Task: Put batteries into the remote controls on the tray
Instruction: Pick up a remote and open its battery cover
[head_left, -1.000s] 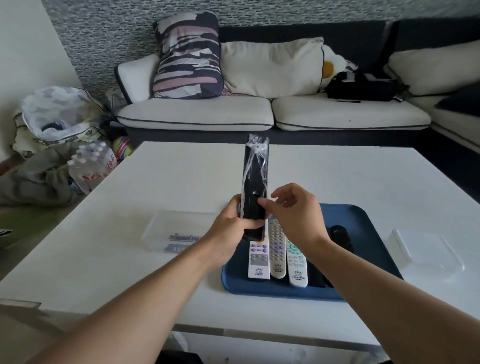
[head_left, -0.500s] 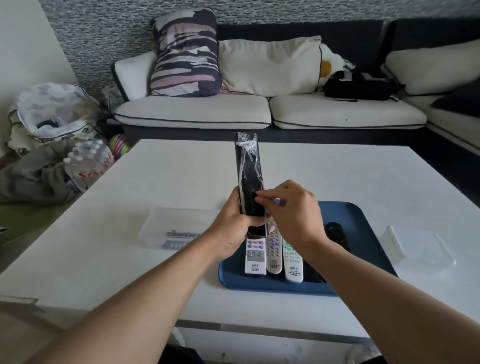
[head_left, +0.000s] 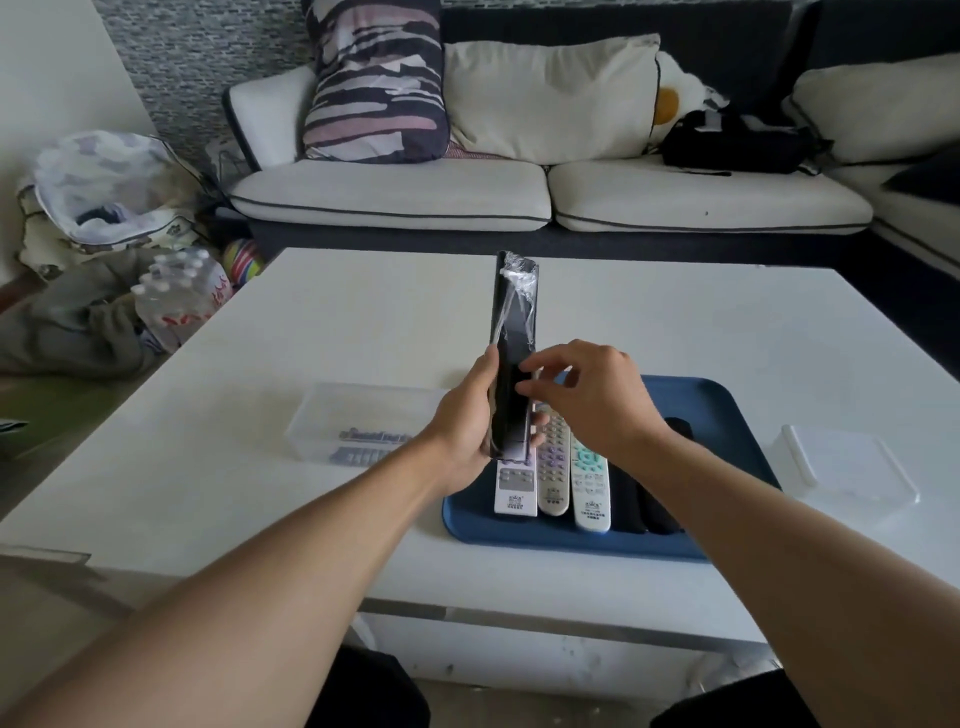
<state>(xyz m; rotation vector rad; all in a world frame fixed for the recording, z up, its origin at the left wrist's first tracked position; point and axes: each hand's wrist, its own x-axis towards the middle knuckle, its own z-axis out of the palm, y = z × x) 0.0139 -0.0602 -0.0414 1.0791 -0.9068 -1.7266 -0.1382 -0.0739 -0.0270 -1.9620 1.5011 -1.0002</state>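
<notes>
Currently, the black remote (head_left: 511, 358) is clamped upright above the tray (head_left: 727, 410) by the closed left hand (head_left: 470, 431), its long axis vertical, while the half-open, empty right hand (head_left: 592, 400) touches its midsection.

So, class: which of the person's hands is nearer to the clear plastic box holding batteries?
Left. The left hand, gripping the black remote, sits just right of the clear battery box. The right hand is farther right, over the blue tray.

I see the left hand (head_left: 470, 434) gripping a black remote (head_left: 511, 332) upright over the blue tray (head_left: 727, 415), the right hand's (head_left: 597, 405) fingertips (head_left: 524, 387) on its back.
</notes>
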